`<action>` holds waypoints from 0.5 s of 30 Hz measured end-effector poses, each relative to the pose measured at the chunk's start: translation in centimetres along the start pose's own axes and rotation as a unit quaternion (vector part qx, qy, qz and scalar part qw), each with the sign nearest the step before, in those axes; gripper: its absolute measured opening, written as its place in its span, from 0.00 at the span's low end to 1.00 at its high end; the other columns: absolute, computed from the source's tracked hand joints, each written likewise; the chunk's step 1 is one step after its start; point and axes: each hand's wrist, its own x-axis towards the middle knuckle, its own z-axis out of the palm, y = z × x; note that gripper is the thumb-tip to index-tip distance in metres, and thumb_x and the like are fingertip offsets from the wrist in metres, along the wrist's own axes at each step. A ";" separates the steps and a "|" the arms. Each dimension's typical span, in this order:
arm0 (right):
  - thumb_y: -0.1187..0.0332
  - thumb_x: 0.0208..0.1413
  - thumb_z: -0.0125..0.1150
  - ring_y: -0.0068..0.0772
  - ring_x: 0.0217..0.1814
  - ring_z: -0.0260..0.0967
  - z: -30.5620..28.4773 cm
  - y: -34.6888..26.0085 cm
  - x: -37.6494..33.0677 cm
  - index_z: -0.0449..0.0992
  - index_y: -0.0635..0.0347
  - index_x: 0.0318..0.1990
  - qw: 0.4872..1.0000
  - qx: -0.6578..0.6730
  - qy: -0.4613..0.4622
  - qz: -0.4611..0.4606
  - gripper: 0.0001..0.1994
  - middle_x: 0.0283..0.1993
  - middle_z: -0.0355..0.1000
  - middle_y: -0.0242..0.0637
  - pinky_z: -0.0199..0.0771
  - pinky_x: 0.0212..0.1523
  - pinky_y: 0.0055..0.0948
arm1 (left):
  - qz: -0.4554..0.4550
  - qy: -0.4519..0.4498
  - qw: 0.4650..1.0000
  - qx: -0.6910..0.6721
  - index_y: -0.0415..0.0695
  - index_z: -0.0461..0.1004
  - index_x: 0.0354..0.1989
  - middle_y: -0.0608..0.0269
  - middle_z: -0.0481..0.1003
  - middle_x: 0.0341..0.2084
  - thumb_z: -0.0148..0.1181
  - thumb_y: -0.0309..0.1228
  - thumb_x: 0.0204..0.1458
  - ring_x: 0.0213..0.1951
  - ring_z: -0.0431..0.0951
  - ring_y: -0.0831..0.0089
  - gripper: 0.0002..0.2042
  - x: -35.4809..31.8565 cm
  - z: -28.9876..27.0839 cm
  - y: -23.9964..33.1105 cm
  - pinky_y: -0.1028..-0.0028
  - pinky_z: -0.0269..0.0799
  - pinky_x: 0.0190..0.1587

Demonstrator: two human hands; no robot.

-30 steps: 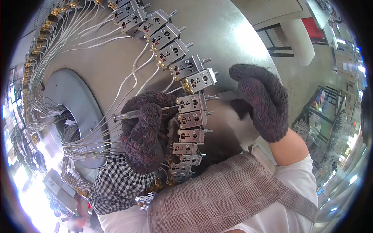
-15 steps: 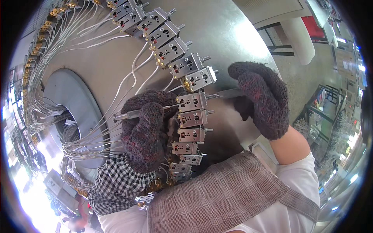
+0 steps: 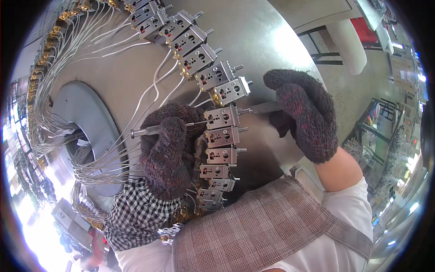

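Note:
My left hand (image 3: 165, 167), in a dark knitted glove with reddish flecks, is closed round a screwdriver (image 3: 147, 131). Its thin shaft reaches right to the inner end of a small silver metal box (image 3: 221, 117) in a curved row. On the box's other side, my right hand (image 3: 310, 120) in a matching glove grips a grey tool with a tapered end (image 3: 267, 107). That tool's tip meets the stud sticking out of the same box; its kind cannot be made out. The right fingertips are mostly hidden by the glove's folds.
More metal boxes (image 3: 197, 60) curve away along a large round metal plate (image 3: 247, 36). White wires (image 3: 156, 84) run from them to a grey ring (image 3: 97, 109) at the left. A dark rack (image 3: 374, 127) stands on the floor at the right.
Both hands and the row of boxes have shifted very slightly left and up in the picture. Each hand keeps its grip, and both tools stay at the same box.

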 end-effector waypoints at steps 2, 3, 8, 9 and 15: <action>0.66 0.59 0.48 0.19 0.26 0.66 -0.2 0.4 0.0 0.67 0.64 0.49 0.999 -0.008 -0.017 -0.046 0.15 0.29 0.71 0.34 0.66 0.22 0.18 | -0.010 0.026 0.999 0.046 0.41 0.66 0.32 0.55 0.70 0.30 0.51 0.41 0.54 0.37 0.74 0.60 0.14 0.0 -0.2 0.0 0.61 0.75 0.36; 0.68 0.58 0.48 0.19 0.27 0.66 -0.4 0.6 0.0 0.66 0.64 0.51 0.995 -0.017 -0.034 -0.091 0.15 0.31 0.71 0.34 0.67 0.24 0.19 | -0.011 0.025 0.999 0.046 0.41 0.66 0.32 0.55 0.70 0.30 0.51 0.41 0.54 0.37 0.74 0.60 0.14 0.0 -0.2 0.0 0.61 0.75 0.36; 0.70 0.58 0.49 0.18 0.28 0.66 -0.8 0.8 0.4 0.67 0.63 0.51 0.990 -0.047 -0.055 -0.122 0.14 0.31 0.70 0.33 0.66 0.25 0.19 | -0.044 0.023 0.997 0.057 0.41 0.66 0.33 0.53 0.71 0.30 0.51 0.42 0.54 0.35 0.75 0.60 0.15 0.3 -0.6 0.1 0.63 0.76 0.34; 0.69 0.58 0.49 0.18 0.27 0.66 -0.7 0.7 0.3 0.67 0.63 0.50 0.991 -0.056 -0.043 -0.117 0.14 0.30 0.70 0.33 0.66 0.24 0.18 | -0.044 0.023 0.997 0.057 0.41 0.66 0.33 0.53 0.71 0.30 0.51 0.42 0.54 0.35 0.75 0.60 0.15 0.2 -0.5 0.1 0.63 0.76 0.34; 0.65 0.56 0.50 0.21 0.15 0.64 0.4 -0.2 0.0 0.71 0.68 0.41 0.997 -0.016 0.047 0.052 0.14 0.37 0.72 0.41 0.60 0.14 0.19 | 0.003 0.061 0.998 0.035 0.39 0.67 0.35 0.53 0.72 0.29 0.54 0.41 0.52 0.32 0.75 0.62 0.15 -0.2 0.0 -0.4 0.65 0.75 0.32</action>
